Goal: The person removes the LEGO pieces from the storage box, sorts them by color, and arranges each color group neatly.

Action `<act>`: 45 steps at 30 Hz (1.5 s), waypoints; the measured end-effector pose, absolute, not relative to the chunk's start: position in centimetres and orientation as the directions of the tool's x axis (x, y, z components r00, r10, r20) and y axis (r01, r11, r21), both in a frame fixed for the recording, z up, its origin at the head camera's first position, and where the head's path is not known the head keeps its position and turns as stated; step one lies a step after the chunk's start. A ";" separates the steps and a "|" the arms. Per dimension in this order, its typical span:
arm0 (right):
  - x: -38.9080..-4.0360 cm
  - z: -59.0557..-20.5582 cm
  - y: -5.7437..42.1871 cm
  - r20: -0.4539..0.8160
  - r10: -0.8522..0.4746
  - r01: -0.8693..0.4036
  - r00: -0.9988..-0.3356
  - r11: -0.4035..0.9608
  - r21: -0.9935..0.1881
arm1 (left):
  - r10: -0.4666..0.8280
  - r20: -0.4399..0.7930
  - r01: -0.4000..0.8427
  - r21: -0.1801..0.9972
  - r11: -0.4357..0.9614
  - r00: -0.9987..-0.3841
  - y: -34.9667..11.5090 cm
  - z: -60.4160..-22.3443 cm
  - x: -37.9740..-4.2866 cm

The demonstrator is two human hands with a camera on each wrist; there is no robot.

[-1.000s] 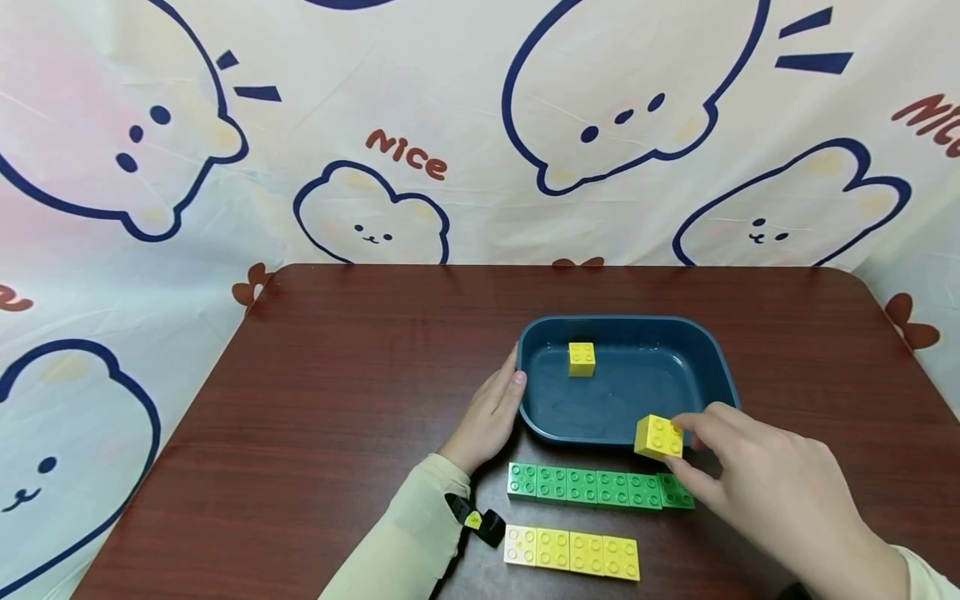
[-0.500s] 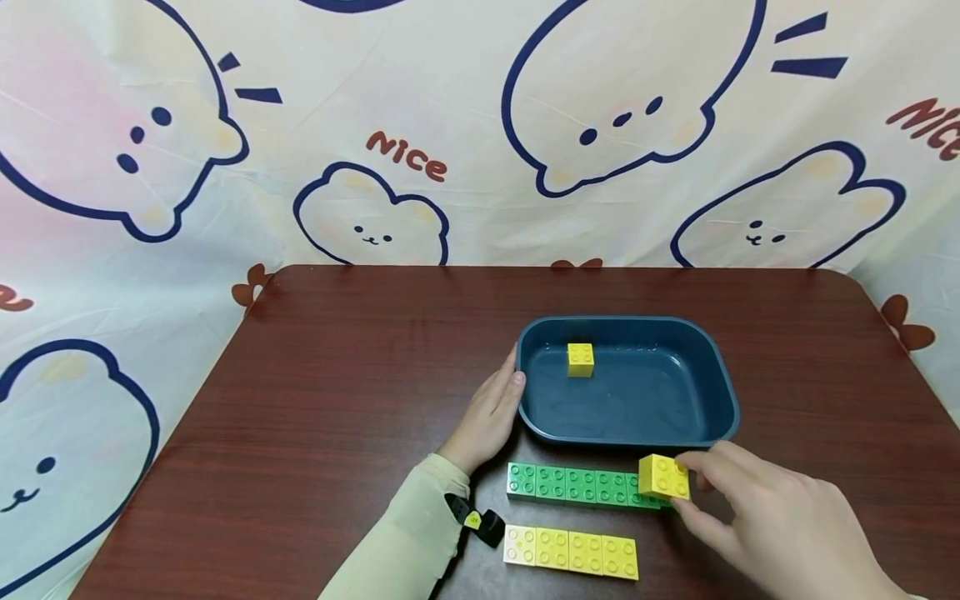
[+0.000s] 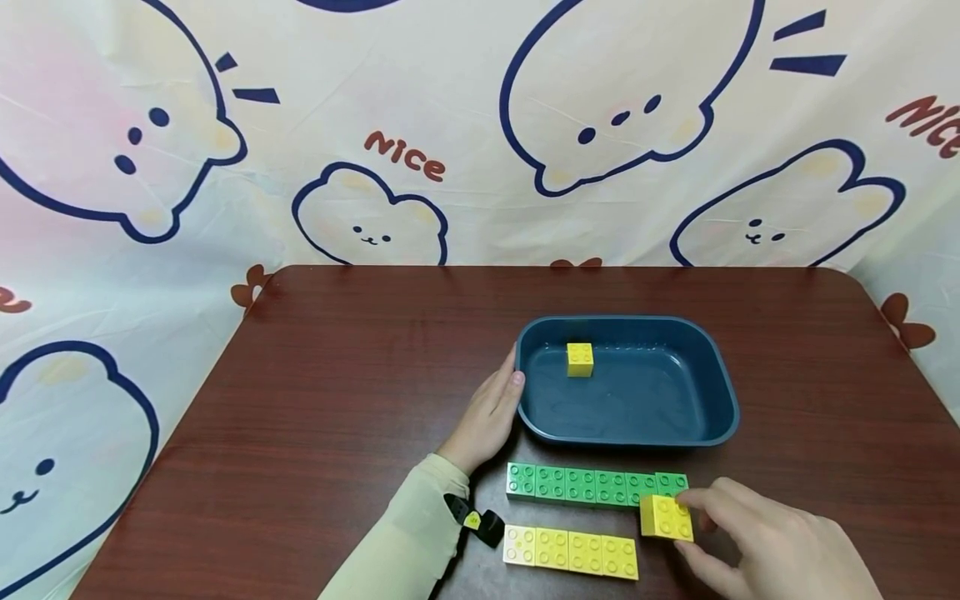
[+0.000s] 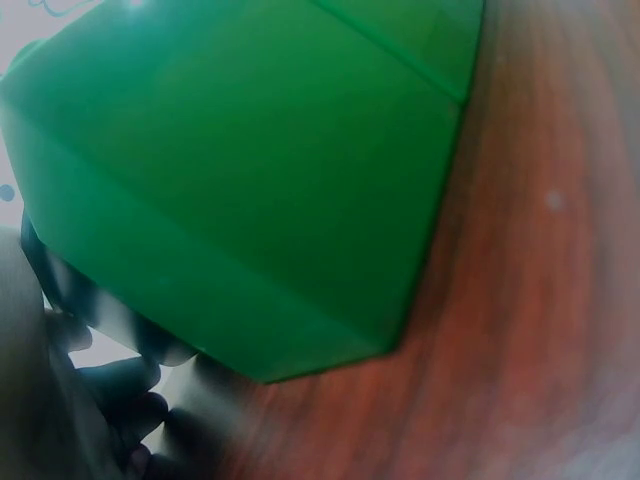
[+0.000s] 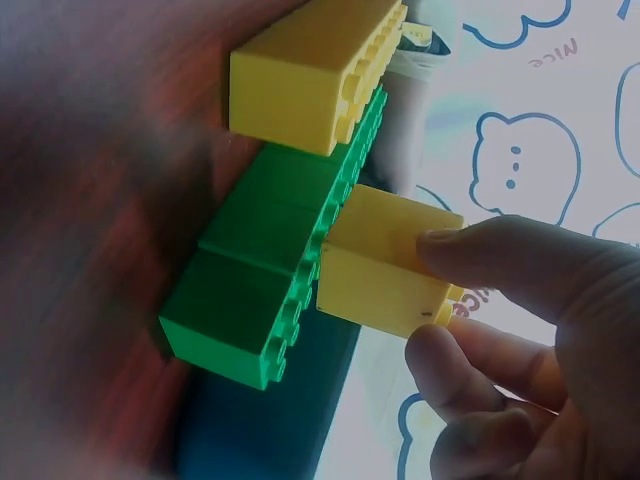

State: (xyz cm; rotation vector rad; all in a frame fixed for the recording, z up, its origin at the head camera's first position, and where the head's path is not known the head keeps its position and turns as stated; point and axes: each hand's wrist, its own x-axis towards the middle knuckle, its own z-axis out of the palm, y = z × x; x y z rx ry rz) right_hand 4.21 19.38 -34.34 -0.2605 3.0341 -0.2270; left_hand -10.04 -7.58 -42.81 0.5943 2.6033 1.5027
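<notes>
My right hand (image 3: 772, 542) pinches a yellow toy building brick (image 3: 666, 518) between thumb and fingers. In the head view the brick overlaps the front edge of the green brick row (image 3: 581, 485), up and right of the yellow brick row's (image 3: 570, 552) end. From the right wrist, the held brick (image 5: 385, 270) appears above the studs of the green bricks (image 5: 235, 300). My left hand (image 3: 483, 417) lies with extended fingers along the left side of a dark blue tray (image 3: 652, 408). One yellow brick (image 3: 580, 360) sits inside that tray, towards its back left.
Both brick rows lie on the dark wooden table (image 3: 360, 367), in front of the tray. A black wrist strap with a camera (image 3: 480, 523) sits beside the yellow row's left end. Behind the table hangs a cartoon-print cloth (image 3: 465, 100).
My right hand has drawn the yellow brick back from the tray's front rim, across the green row, towards the yellow row. My left hand has stayed at the tray.
</notes>
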 end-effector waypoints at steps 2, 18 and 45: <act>4.4 -34.7 19.5 -0.084 -0.175 -0.159 -0.981 0.972 -0.170 | 0.364 0.116 0.285 0.845 0.453 -0.924 -7.6 -42.8 -10.0; 5.3 -37.5 19.8 -0.129 -0.198 -0.163 -0.972 0.957 -0.240 | 0.356 0.115 0.281 0.842 0.461 -0.927 -7.5 -42.8 -10.0; 5.7 -39.0 20.1 -0.108 -0.337 -0.284 -0.935 0.896 -0.341 | 0.358 0.101 0.267 0.852 0.451 -0.928 -7.6 -42.6 -10.0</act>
